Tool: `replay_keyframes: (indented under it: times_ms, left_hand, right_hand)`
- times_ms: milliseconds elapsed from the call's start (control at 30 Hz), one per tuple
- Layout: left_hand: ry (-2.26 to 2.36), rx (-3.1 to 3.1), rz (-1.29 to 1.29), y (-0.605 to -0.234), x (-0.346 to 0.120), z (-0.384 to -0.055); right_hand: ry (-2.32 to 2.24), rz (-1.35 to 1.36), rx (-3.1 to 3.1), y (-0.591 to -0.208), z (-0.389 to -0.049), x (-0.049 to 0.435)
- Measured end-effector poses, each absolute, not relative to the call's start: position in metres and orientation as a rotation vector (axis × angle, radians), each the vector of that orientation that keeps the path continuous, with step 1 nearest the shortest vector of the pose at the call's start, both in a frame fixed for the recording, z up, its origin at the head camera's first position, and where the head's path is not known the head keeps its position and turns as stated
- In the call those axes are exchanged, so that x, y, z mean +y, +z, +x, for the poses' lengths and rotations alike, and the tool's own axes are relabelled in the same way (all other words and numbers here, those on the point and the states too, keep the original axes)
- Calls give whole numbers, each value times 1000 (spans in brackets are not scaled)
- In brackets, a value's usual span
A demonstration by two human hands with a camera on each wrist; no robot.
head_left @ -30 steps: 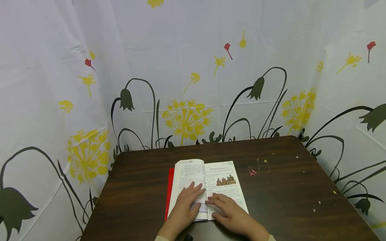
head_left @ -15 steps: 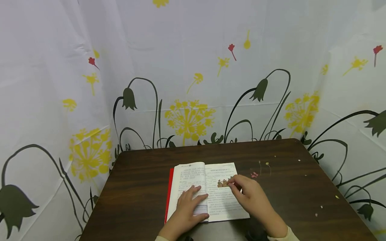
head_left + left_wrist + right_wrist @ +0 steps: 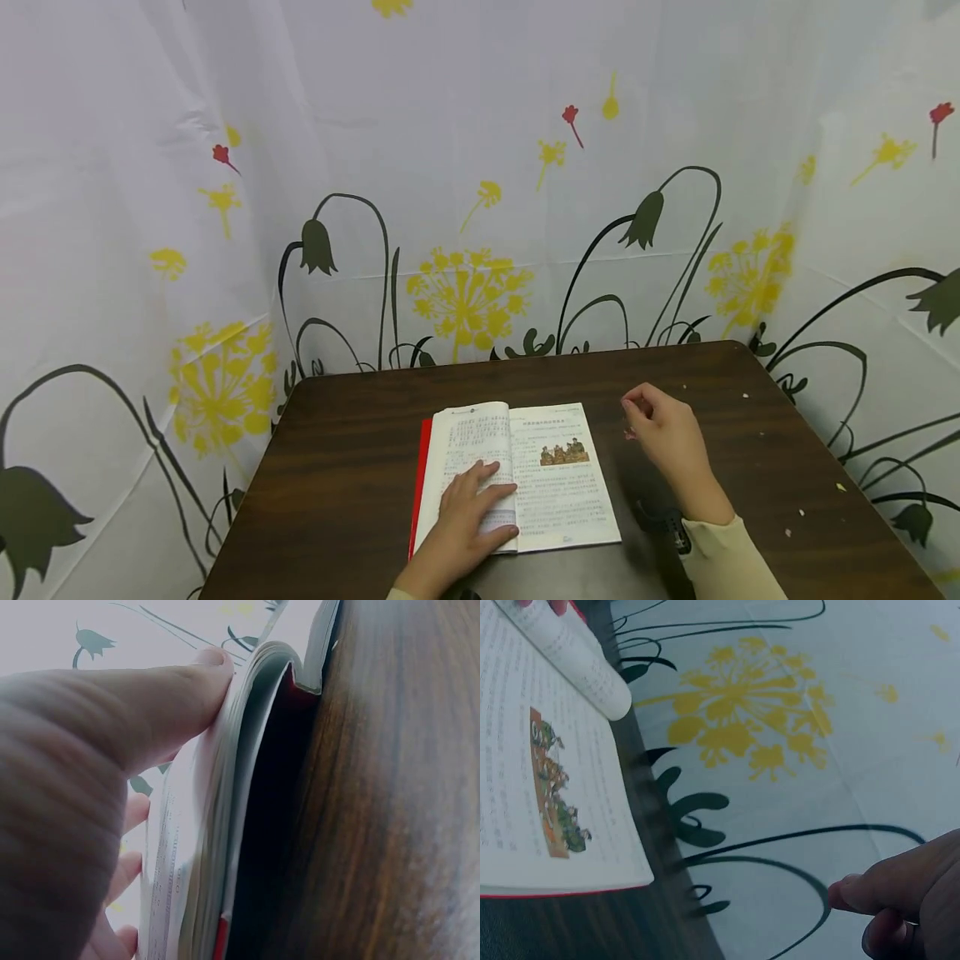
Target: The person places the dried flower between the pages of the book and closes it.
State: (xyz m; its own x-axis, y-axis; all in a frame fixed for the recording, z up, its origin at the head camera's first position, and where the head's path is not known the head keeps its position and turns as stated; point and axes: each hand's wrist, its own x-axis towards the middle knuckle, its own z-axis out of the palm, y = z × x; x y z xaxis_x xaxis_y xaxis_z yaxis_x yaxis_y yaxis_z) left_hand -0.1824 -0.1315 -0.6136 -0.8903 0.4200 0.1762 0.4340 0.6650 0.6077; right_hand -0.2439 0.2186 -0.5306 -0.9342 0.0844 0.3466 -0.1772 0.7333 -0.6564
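Observation:
An open book with a red cover lies on the dark wooden table, a coloured picture printed on its right page. My left hand rests on the left page with fingers spread; in the left wrist view its thumb lies along the raised pages. Beyond the book's right edge is my right hand, its thumb and index finger curled toward each other. No object shows between those fingers in the right wrist view. A small pinkish-red flower appears just below its fingertips, partly covered by the hand.
Small pale and yellow bits, such as a yellow petal, are scattered on the table's right side. A white curtain printed with flowers hangs behind the table. A black band circles the right wrist.
My right hand has gone from lying flat on the right page, to fingertips over the picture, to right of the book by the pinkish-red flower. The left hand stays on the left page.

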Motion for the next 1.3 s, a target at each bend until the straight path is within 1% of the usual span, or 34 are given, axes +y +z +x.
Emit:
replay_keyframes:
  times_ms: [233,467,733,967,1300]
  left_hand:
    - [-1073,-2884,-693,-613,-130,-185]
    - [-1067,-2874,-694,-615,-130,-185]
    - [-1074,-2873,-692,-613,-130,-184]
    - [-1065,-2886,-689,-613,-130,-185]
    - [-1084,-2899,-671,-610,-129,-184]
  right_hand:
    - [993,-96,-2725,-559,-260,244]
    - [910,-189,-2831,-577,-265,258]
    - [889,-190,-2848,-593,-269,254]
    - [856,-256,-2864,-606,-273,252]
    - [852,-262,-2893,-608,-273,251]
